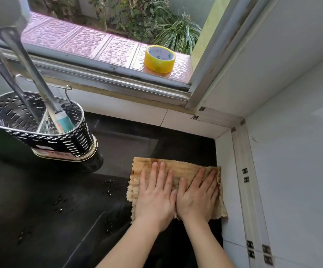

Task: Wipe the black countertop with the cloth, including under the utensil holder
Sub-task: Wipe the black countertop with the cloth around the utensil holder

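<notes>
Both hands lie flat, fingers straight, side by side on the cloth [178, 171]: left hand [155, 198], right hand [197, 198]. Cloth rests on the counter [60, 190]; holder [41, 124] stands far left of them.

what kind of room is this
Most likely a home kitchen: a perforated metal utensil holder with utensils stands on a black countertop under a window, and both hands press a cloth flat on it.

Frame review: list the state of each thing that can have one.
cloth: spread flat on the countertop, under both palms
left hand: flat, pressing
right hand: flat, pressing
utensil holder: upright, holding utensils
tape roll: lying flat on the sill
</notes>
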